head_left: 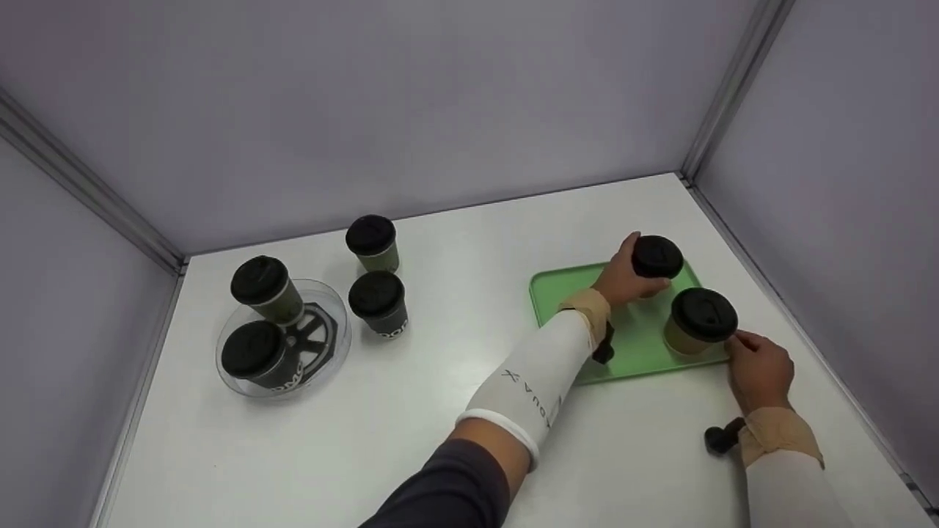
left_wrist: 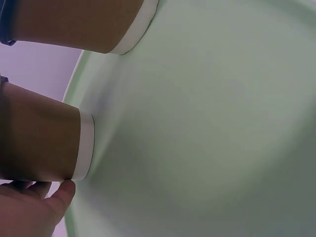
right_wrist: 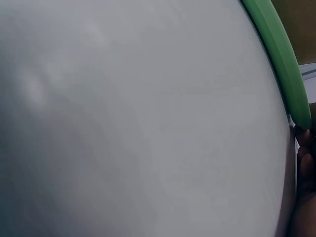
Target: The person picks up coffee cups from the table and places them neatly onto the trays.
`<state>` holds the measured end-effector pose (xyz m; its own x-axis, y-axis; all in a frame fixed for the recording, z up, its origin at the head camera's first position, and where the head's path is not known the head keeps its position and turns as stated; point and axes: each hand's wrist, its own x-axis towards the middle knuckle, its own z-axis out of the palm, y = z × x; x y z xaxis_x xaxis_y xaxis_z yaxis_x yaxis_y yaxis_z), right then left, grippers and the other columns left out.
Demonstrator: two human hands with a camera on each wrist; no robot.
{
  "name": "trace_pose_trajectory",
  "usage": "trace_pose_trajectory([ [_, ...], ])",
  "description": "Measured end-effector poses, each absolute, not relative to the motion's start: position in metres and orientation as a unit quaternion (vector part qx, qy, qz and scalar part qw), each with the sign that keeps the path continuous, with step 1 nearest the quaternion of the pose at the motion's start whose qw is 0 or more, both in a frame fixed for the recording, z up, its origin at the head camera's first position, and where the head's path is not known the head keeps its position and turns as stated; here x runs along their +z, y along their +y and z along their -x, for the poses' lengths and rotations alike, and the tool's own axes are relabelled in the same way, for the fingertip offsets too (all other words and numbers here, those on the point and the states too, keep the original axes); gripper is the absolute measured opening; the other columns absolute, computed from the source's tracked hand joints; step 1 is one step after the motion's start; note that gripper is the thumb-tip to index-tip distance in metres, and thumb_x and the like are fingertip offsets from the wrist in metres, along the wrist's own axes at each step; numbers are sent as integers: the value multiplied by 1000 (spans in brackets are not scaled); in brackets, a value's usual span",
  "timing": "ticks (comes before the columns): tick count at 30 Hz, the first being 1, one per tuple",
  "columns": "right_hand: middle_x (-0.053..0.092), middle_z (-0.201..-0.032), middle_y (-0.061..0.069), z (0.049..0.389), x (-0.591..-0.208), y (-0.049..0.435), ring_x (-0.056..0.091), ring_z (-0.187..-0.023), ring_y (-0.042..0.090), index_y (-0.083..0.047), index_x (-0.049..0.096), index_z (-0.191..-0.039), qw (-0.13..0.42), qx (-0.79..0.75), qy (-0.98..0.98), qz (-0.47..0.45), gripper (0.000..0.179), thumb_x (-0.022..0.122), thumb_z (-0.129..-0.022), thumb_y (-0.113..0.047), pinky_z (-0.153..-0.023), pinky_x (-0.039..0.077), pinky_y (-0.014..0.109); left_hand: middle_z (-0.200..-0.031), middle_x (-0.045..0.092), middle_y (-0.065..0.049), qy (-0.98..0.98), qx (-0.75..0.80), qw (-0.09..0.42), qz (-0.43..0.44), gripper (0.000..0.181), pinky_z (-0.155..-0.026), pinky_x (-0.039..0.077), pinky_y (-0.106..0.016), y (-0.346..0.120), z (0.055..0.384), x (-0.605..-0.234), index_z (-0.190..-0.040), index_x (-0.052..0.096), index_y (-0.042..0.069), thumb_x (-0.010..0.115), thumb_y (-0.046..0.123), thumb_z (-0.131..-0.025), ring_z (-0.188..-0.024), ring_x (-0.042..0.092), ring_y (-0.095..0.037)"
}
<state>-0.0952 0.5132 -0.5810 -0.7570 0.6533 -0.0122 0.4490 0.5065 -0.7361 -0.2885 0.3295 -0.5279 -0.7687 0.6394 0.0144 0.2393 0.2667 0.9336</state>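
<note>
My left hand (head_left: pixel 622 282) grips a brown paper coffee cup (left_wrist: pixel 42 133) with a black lid (head_left: pixel 658 256); it stands upright over the far right part of a green tray (head_left: pixel 568 287). In the left wrist view, the fingers (left_wrist: pixel 61 197) lie along the cup's side near its white base. A second lidded coffee cup (head_left: pixel 700 320) stands on the tray near its right front corner. My right hand (head_left: pixel 761 370) pinches the tray at that corner, next to this cup. The right wrist view catches its fingers (right_wrist: pixel 306 168) at the tray's green rim (right_wrist: pixel 281 59).
On the left, two lidded cups, one green (head_left: pixel 265 290) and one dark (head_left: pixel 262 356), stand on a round clear turntable (head_left: pixel 337 359). Beside it are another green cup (head_left: pixel 373 243) and dark cup (head_left: pixel 379 304). Grey walls (head_left: pixel 440 110) enclose the white table (head_left: pixel 425 381).
</note>
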Motion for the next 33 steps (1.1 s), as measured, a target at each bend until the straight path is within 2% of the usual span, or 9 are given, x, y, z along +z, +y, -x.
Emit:
trace_pose_trajectory([
  [11,60,-128,19,94,-579,515,50,-123,38,-4,62,-131,122,384,-851,337,50,47,-100,-42,-102,36,51,-149,39,1,795,512,177,-274,102,-103,36,-27,340,290,-531,-157,16,23,81,38,-79,-132,39,-11],
  [18,61,-127,18,110,-583,512,50,-123,38,-5,64,-129,119,390,-851,331,50,49,-99,-43,-103,36,50,-151,35,3,796,516,169,-268,114,-104,36,-28,319,299,-529,-157,12,28,87,39,-71,-135,36,-12],
  [24,62,-124,20,120,-579,515,52,-120,39,-2,64,-127,115,387,-861,310,49,48,-100,-40,-101,38,51,-154,31,1,785,537,170,-258,111,-102,39,-29,291,302,-514,-157,10,26,85,36,-76,-137,34,-13],
  [33,57,-131,18,124,-575,539,48,-125,37,-5,60,-132,100,407,-841,341,50,50,-99,-40,-104,36,48,-152,32,4,783,542,129,-279,103,-98,42,-27,269,306,-495,-156,13,31,81,37,-80,-134,38,-14],
])
